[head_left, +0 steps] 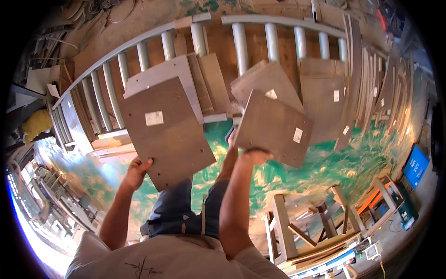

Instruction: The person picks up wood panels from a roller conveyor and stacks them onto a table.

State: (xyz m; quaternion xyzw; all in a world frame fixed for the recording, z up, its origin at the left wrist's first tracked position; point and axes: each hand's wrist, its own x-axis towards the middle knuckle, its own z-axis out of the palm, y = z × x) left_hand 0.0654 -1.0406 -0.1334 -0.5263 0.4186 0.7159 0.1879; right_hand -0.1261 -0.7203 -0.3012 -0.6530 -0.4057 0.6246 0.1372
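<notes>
Near the roller conveyor (239, 46), the larger brown panel (169, 135) was held with its long axis running steeply from upper left to lower right, while the smaller brown panel (273, 128) had its longer axis sloping down rightward. The left hand (136, 173) pinched the larger one's lower left edge, and the right hand (257, 157) gripped the smaller one's lower edge.

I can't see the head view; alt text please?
The left hand holds a larger brown panel and the right hand a smaller brown panel, each near a lower edge; both bear white labels. Beyond, more panels rest on grey rollers; the floor is green.
</notes>
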